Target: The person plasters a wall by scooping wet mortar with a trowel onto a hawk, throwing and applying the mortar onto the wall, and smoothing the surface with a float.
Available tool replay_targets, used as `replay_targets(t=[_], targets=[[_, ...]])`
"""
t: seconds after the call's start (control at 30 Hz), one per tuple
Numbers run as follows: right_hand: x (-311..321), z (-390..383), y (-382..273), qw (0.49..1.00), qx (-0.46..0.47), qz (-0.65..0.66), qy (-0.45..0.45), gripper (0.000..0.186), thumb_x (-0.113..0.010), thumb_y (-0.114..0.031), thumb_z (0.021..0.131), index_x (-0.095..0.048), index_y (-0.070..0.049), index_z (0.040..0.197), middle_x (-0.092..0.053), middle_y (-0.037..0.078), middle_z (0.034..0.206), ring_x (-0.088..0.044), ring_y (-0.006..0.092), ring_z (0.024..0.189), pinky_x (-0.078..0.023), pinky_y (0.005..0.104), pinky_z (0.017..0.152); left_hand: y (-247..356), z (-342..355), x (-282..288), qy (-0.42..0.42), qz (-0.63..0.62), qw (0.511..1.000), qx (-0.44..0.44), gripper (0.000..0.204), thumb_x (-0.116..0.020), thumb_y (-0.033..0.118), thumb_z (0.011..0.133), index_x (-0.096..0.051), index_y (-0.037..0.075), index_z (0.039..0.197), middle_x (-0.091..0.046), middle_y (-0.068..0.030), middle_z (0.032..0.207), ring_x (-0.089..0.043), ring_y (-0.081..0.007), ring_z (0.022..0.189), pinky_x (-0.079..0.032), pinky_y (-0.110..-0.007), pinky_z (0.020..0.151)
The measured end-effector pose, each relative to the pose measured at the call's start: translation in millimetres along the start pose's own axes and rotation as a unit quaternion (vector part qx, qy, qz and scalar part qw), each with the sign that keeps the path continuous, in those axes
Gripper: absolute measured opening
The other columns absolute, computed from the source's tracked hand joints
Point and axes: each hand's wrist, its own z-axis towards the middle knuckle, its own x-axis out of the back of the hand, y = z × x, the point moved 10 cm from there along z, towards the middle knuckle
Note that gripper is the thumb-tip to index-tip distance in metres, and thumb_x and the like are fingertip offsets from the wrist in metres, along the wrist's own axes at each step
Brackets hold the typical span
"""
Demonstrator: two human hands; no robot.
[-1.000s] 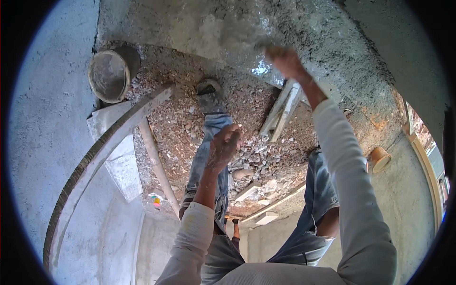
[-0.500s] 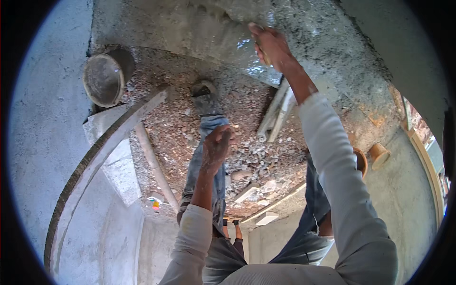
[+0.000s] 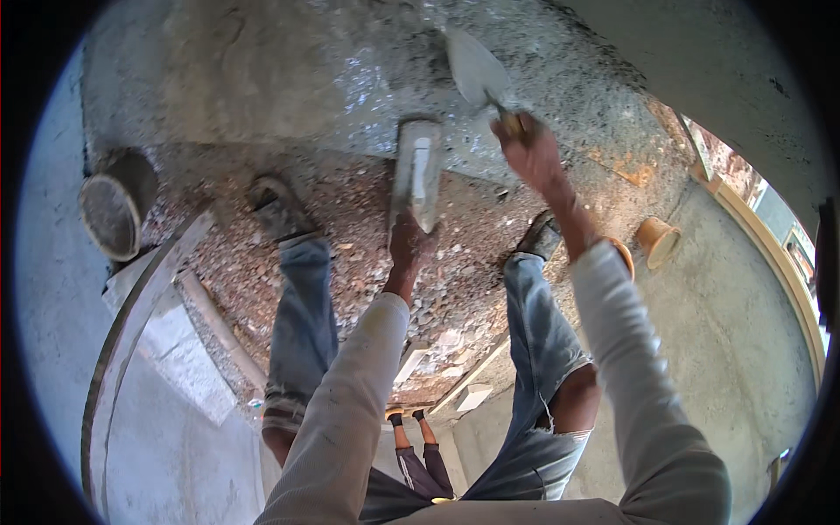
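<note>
My right hand [image 3: 534,156] is closed round the handle of a pointed trowel [image 3: 477,70], its blade just over the wet grey concrete [image 3: 271,96]. My left hand [image 3: 409,245] is closed at the near end of a long, narrow plastering float [image 3: 406,166] with a pale handle bar. The float's far end overlaps the border of the wet concrete; whether it touches the surface I cannot tell. My fingers are partly hidden behind the wrist there.
My shoes stand on loose rubble [image 3: 350,262]. At the left are a bucket [image 3: 114,210] on its side, a curved board edge [image 3: 144,297] and a pole [image 3: 223,324]. An orange-brown pot [image 3: 658,241] lies at the right. Another person's legs [image 3: 420,455] show below.
The left hand has reached forward and taken hold of the float, which lay on the rubble. The right hand has drawn back a little, bringing the trowel blade into sight. The view has turned.
</note>
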Motion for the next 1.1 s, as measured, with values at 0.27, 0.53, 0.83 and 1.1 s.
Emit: replay_targets(t=[0.27, 0.53, 0.83, 1.1], targets=[[-6, -40, 80, 0.899, -0.342, 0.202, 0.182, 0.035, -0.055, -0.034, 0.098, -0.064, -0.002, 0.087, -0.067, 0.018, 0.070, -0.066, 0.0287, 0.063, -0.051, 0.0433, 0.059, 22, -32, -16, -0.023, -0.351, 0.936, 0.010, 0.036, -0.060, 0.029, 0.102, -0.050, 0.001, 0.123, -0.068, -0.0235, 0.100, -0.071, -0.0365, 0.088, -0.058, -0.049, 0.072], [-31, -104, 31, 0.874, -0.360, 0.311, 0.096, 0.033, -0.058, -0.029, 0.098, -0.061, 0.000, 0.112, -0.073, 0.023, 0.087, -0.071, 0.0448, 0.081, -0.057, 0.0506, 0.074, -42, -152, 138, 0.028, -0.425, 0.903, 0.059, 0.034, -0.058, 0.022, 0.105, -0.047, 0.000, 0.129, -0.065, -0.0113, 0.105, -0.066, -0.0176, 0.092, -0.057, -0.034, 0.079], [4, 32, -101, 0.939, -0.204, 0.251, 0.113, 0.035, -0.064, -0.029, 0.093, -0.064, -0.004, 0.118, -0.073, 0.025, 0.091, -0.070, 0.0483, 0.084, -0.057, 0.0527, 0.076, -77, -105, 198, 0.101, -0.471, 0.864, 0.145, 0.021, -0.057, 0.026, 0.106, -0.053, 0.009, 0.116, -0.057, -0.0021, 0.094, -0.057, -0.0112, 0.081, -0.050, -0.030, 0.072], [-110, -56, 9, 0.919, 0.061, 0.341, -0.189, 0.016, -0.062, -0.016, 0.096, -0.070, -0.004, 0.089, -0.072, 0.009, 0.082, -0.070, 0.0215, 0.071, -0.062, 0.0358, 0.066, -37, -74, 191, 0.089, -0.566, 0.808, 0.135, 0.023, -0.059, 0.030, 0.104, -0.054, 0.011, 0.116, -0.054, -0.0001, 0.097, -0.054, -0.0122, 0.085, -0.047, -0.033, 0.079]])
